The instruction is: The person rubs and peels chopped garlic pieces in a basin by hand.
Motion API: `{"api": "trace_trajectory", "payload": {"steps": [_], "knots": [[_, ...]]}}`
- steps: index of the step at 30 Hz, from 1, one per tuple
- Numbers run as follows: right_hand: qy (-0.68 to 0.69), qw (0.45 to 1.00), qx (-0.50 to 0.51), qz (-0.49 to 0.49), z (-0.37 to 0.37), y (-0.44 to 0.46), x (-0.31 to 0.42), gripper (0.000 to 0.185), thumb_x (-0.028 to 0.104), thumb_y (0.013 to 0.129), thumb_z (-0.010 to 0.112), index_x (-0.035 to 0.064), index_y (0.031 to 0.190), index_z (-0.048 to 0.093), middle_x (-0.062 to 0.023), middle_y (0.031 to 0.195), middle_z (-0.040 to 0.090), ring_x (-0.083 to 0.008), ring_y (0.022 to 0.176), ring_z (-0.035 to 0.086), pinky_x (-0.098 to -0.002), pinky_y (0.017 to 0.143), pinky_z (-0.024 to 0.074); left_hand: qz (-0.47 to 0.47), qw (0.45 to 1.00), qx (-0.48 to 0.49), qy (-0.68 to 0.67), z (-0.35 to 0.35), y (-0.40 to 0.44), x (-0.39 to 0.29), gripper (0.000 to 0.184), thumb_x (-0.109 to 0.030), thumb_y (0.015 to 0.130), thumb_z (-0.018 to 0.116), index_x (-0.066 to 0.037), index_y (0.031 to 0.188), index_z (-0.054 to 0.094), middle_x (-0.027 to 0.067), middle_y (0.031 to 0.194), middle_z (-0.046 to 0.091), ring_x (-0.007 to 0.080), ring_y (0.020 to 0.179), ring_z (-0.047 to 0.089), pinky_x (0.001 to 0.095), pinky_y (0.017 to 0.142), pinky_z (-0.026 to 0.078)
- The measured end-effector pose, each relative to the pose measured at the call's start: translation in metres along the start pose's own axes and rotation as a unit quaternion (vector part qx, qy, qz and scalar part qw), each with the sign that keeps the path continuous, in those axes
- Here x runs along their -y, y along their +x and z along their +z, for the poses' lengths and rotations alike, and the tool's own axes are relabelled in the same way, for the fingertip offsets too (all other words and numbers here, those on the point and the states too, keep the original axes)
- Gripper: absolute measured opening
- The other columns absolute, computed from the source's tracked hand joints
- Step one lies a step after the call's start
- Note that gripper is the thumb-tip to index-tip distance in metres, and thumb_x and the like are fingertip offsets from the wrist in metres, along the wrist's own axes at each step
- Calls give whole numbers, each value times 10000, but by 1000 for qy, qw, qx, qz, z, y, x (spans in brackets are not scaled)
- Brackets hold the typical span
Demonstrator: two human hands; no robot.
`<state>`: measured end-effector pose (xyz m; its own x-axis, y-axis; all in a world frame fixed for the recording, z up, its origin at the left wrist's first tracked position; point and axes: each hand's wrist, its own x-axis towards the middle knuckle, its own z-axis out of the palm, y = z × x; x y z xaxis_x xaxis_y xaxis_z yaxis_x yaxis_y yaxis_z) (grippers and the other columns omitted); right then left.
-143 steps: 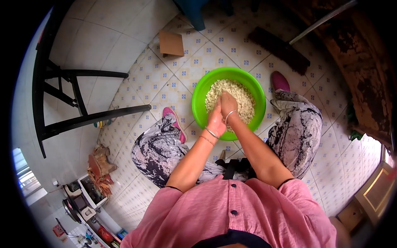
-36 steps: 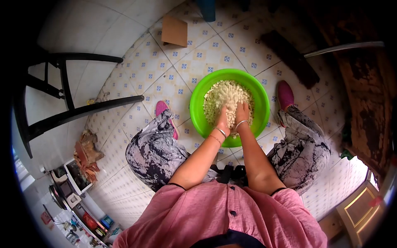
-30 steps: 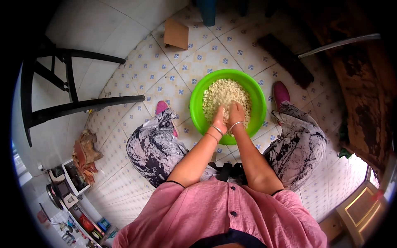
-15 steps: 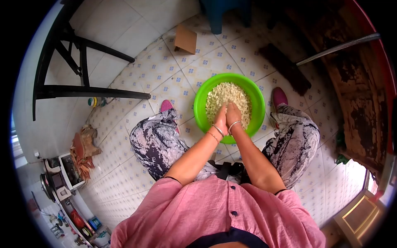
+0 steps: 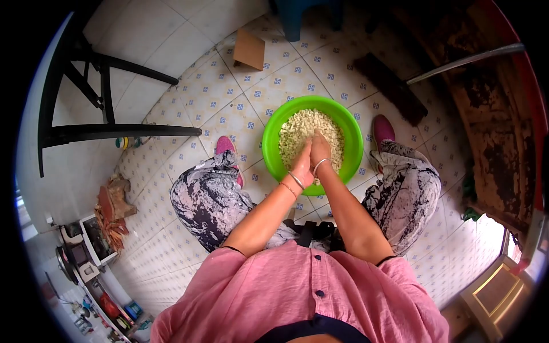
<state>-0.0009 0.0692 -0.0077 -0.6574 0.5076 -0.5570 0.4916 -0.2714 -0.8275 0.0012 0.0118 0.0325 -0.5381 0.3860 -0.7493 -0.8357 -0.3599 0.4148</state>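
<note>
A bright green basin [image 5: 355, 140] stands on the tiled floor, holding a heap of small pale pieces [image 5: 299, 123]. My left hand [image 5: 302, 163] and my right hand [image 5: 321, 148] are over the near half of the heap, palms facing and pressed against each other. Both hands have their fingers stretched out, pointing away from me, with the fingertips close to the pieces. Whatever lies between the palms is hidden. Each wrist wears a silver bangle.
My patterned trouser legs and pink shoes [image 5: 383, 129] flank the basin. A brown cardboard piece [image 5: 249, 50], a blue plastic stool [image 5: 293, 20] and a dark broom [image 5: 391, 88] are beyond it. Black metal legs [image 5: 131, 130] reach in from the left; worn wooden furniture [image 5: 496, 131] stands right.
My hands were apart among loose, blurred pieces about a second ago; they have come together palm to palm. The whole view has shifted slightly.
</note>
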Motion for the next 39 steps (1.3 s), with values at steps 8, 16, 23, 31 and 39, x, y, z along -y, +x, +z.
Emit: {"api": "trace_trajectory", "payload": {"steps": [8, 16, 23, 31, 39], "knots": [[-129, 982, 58, -123, 18, -31, -18, 509, 335, 903, 265, -10, 1252, 401, -216, 1267, 421, -322, 1196, 377, -320, 1013, 252, -48, 985, 148, -69, -100, 82, 14, 449, -495, 896, 342, -149, 1155, 463, 47, 1100, 531, 183, 990, 505, 342, 864, 427], [17, 992, 64, 111, -8, 6, 10, 484, 412, 894, 298, 7, 944, 558, -148, 750, 587, -245, 607, 566, -341, 556, 475, -18, 999, 47, 8, -19, 13, 5, 433, -402, 899, 425, -126, 1231, 395, 71, 1111, 516, 183, 1012, 494, 341, 844, 440], [211, 951, 150, 166, -17, 7, -3, 467, 426, 921, 301, 55, 1046, 557, -48, 755, 552, -129, 577, 503, -270, 519, 449, 2, 999, -8, 45, -31, 25, -8, 371, -42, 843, 503, -79, 1196, 394, 75, 917, 556, 152, 742, 560, 278, 573, 469], [381, 890, 187, 170, -23, -3, -2, 474, 405, 938, 245, 87, 1170, 509, -64, 1094, 551, -198, 958, 512, -344, 842, 414, 90, 993, 45, 67, -30, 27, -13, 298, -68, 846, 508, -21, 1133, 442, 75, 953, 556, 151, 813, 561, 274, 650, 483], [413, 877, 159, 186, -22, 6, -21, 429, 382, 938, 298, 79, 1167, 497, -71, 1016, 538, -191, 918, 499, -355, 846, 409, 188, 926, 37, 325, -23, 16, -19, 312, -82, 765, 618, -44, 1066, 547, 91, 1019, 585, 161, 899, 560, 279, 791, 452]]}}
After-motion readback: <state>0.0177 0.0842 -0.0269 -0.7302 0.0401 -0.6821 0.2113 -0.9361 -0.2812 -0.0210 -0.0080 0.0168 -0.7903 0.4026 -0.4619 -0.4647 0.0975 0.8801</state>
